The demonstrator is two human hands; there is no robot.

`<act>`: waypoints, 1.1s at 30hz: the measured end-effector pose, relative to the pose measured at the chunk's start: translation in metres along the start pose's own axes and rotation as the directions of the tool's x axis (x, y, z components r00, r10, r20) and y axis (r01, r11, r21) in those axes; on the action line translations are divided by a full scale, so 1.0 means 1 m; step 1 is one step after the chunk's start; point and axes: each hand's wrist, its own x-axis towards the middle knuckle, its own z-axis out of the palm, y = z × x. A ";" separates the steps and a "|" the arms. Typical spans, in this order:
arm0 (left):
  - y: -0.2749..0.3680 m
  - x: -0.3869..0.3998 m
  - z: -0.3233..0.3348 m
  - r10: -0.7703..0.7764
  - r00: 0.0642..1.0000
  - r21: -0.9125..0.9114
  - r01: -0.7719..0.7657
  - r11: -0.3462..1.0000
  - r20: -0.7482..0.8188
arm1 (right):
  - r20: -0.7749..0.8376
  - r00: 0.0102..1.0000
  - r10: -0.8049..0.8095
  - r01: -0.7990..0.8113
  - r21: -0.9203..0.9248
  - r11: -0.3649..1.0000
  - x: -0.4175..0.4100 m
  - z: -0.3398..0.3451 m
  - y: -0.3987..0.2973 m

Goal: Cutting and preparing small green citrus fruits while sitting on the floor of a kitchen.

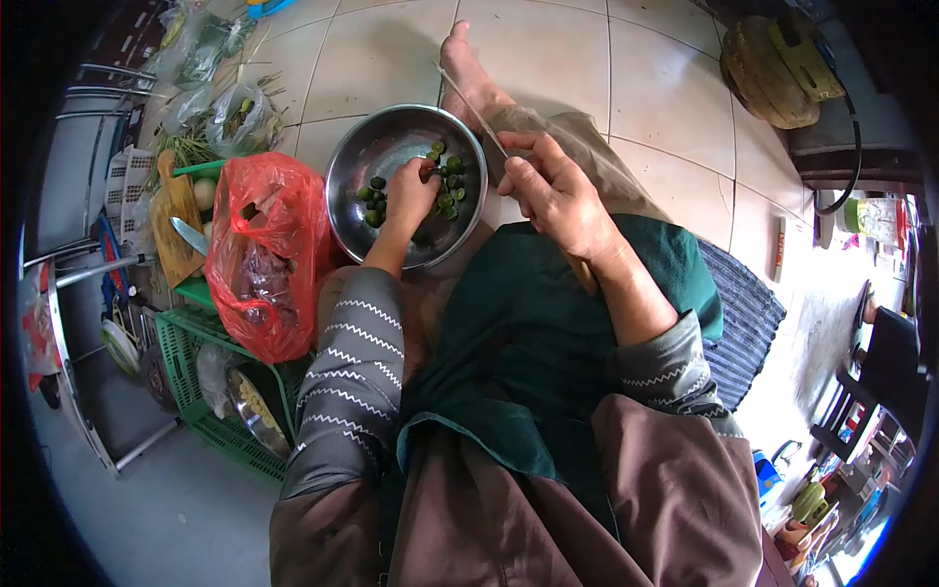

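A round stainless steel bowl (352, 139) stands on the floor before me, holding small green limes. Some limes are whole, such as the dark whole limes (373, 205) on the left; cut halves (444, 199) lie on the right, showing pale flesh. My left hand (411, 192) reaches into the bowl with fingers curled at the limes on the right. Whether a lime is pinched between these fingers is not clear. Above the bowl's right side, my right hand (557, 194) grips a knife (469, 104). Its thin blade points up and left, and its wooden handle shows below the palm.
Left of the bowl sits a red plastic bag (271, 198). Beside it are a wooden cutting board (176, 220), another knife blade (191, 235) and a green plastic basket (220, 440). My bare foot (469, 73) rests beyond the bowl. A gas cylinder (766, 73) stands far right.
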 end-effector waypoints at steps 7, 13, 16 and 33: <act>-0.028 0.000 -0.058 0.027 0.996 0.086 -0.035 0.996 0.091 | 0.011 1.000 0.006 -0.007 0.032 0.999 -0.001 -0.002 -0.003; -0.023 -0.038 -0.054 0.024 0.896 0.075 -0.064 0.995 0.444 | 0.029 0.999 -0.015 0.016 -0.008 1.000 0.000 0.002 0.005; -0.006 -0.051 -0.045 -0.002 0.883 0.239 -0.125 0.963 0.469 | 0.045 0.999 0.025 -0.024 -0.031 0.999 0.003 0.006 0.009; -0.047 -0.028 -0.037 0.290 0.929 0.263 -0.347 0.900 0.231 | -0.020 0.969 -0.245 0.228 -0.302 0.926 0.021 0.020 0.052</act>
